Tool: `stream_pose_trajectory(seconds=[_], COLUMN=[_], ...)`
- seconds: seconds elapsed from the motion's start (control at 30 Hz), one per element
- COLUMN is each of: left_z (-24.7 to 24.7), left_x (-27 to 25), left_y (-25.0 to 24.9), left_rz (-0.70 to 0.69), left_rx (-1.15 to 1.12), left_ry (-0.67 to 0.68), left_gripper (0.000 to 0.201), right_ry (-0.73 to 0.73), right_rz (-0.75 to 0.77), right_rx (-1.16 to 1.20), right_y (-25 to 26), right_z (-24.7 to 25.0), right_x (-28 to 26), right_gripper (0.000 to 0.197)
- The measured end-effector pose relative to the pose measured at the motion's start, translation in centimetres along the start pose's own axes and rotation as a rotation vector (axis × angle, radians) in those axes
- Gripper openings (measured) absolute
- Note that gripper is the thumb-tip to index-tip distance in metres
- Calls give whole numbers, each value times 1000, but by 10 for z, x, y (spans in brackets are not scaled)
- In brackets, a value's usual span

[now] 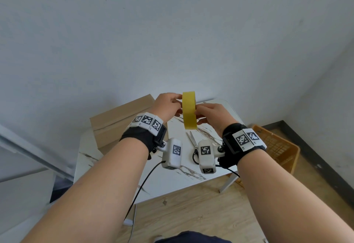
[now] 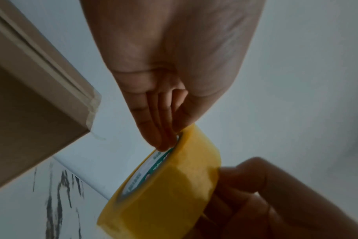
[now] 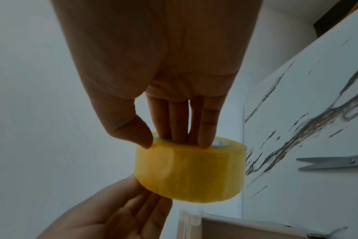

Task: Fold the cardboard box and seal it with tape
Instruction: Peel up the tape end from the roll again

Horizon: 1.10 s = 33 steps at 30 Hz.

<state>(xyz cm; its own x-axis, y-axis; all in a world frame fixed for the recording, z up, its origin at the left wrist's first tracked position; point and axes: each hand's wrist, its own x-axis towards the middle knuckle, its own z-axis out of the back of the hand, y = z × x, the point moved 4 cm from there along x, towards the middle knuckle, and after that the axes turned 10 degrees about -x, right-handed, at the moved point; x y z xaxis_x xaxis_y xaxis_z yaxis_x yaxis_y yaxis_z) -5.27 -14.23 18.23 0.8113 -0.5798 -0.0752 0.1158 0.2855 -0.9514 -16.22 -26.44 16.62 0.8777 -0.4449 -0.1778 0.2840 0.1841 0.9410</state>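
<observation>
A yellow tape roll is held upright in the air above the table, between both hands. My right hand grips it with fingers inside the core and the thumb on the outer surface. My left hand pinches the roll's rim on the opposite side, fingertips on the side face, thumb on the outer band. The folded cardboard box stands at the table's back left, flaps down, with a strip of clear tape at its seam's end.
Scissors lie slightly parted on the white marble-patterned table, below the hands. An orange plastic crate sits on the wooden floor to the right. A white wall stands close behind the table.
</observation>
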Motion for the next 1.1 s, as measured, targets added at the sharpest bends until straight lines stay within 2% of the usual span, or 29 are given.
stream_pose_trajectory(seconds=[0.13,0.23,0.47,0.57,0.73,1.1], left_z=[3,5,7,4,1,4], left_x=[3,5,4,3,4,2], left_y=[7,12,15,15,11,8], left_rz=[121,186,184,182,174,195], left_rx=[-319,-440,-442,-429,-383,-426], left_ry=[9,25,90,92,88,81], left_gripper=[30,30,25,24,26,30], right_ry=[-8,6,-24,-84,-177,-174], right_rz=[4,5,-10,-36,-48,-70], right_rx=[-32,-21,-52,-73,-172,22], right_y=[-2,-2,3,7,8,4], right_z=[-3,-5,-12,-12,-11,-12], right_x=[1,2,1,3,3,-2], right_gripper=[22,24,18,16,24,18])
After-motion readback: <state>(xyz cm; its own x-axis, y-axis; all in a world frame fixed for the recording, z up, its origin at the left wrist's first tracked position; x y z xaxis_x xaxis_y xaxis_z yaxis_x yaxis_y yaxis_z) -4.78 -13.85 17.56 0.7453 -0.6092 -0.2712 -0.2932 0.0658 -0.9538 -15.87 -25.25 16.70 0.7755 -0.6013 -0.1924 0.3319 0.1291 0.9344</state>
